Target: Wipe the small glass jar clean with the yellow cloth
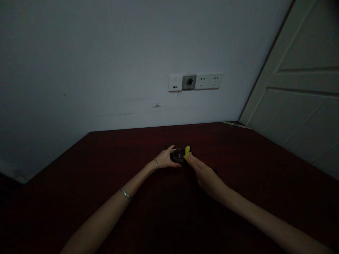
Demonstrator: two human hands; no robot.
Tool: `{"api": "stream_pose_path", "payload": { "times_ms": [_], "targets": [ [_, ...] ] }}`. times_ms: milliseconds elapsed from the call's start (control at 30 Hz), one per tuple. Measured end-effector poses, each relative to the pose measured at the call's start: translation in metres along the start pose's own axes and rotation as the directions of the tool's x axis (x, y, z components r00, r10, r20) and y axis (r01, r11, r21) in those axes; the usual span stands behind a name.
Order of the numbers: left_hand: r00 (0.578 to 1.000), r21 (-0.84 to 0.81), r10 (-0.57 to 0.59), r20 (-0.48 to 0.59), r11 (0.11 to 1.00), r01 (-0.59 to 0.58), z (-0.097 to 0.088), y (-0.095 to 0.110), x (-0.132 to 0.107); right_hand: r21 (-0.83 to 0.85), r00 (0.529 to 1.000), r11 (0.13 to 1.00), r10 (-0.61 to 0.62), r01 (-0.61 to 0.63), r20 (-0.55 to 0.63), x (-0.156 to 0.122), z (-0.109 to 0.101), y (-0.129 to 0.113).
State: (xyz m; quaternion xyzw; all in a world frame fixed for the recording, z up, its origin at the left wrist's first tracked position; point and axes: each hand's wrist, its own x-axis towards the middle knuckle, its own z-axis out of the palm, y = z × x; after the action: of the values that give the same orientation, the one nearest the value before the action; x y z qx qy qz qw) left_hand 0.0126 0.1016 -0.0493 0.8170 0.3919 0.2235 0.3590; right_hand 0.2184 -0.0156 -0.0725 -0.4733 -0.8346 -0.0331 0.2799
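Observation:
A small, clear glass vessel (179, 155), perhaps an ashtray or a bowl, sits on the dark red wooden tabletop (148, 141). My left hand (166, 158) curls around its left side, thumb and fingers gripping the rim. A yellow cloth or sponge (186, 153) is pressed to the vessel's right side. My right hand (203, 173) has its fingers closed on this yellow piece. Dim light hides the vessel's exact shape and the far side of the yellow piece. Two silver bracelets circle my left wrist and forearm.
A pale wall (119, 70) with scuff marks rises behind the tabletop. Several sockets and switches (208, 81) are set in it. To the right stands a white panelled door (299, 98). A thin printed strip (236, 125) lies at the back right edge.

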Motion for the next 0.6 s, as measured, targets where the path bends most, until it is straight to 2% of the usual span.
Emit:
{"api": "stream_pose_path", "payload": {
  "times_ms": [100, 200, 433, 600],
  "targets": [
    [1.0, -0.026, -0.004, 0.019, 1.0, 0.004, -0.001, 0.001, 0.0, -0.045, 0.998, 0.998, -0.039, 0.041, 0.052, -0.008, -0.006, -0.012],
    [0.999, -0.098, -0.001, 0.046, 0.995, 0.005, -0.002, 0.0, 0.0, 0.021, 0.998, 0.999, -0.037, 0.036, 0.05, -0.006, -0.021, -0.022],
    [0.987, -0.256, 0.112, 0.117, 0.963, -0.079, -0.003, -0.004, -0.004, 0.303, 0.986, 0.949, 0.124, -0.085, -0.111, 0.029, -0.071, -0.024],
    [0.982, -0.2, 0.118, 0.15, 0.976, -0.087, -0.006, -0.001, -0.005, 0.441, 0.954, 0.883, 0.251, -0.157, -0.163, 0.047, -0.078, -0.016]
  ]
}}
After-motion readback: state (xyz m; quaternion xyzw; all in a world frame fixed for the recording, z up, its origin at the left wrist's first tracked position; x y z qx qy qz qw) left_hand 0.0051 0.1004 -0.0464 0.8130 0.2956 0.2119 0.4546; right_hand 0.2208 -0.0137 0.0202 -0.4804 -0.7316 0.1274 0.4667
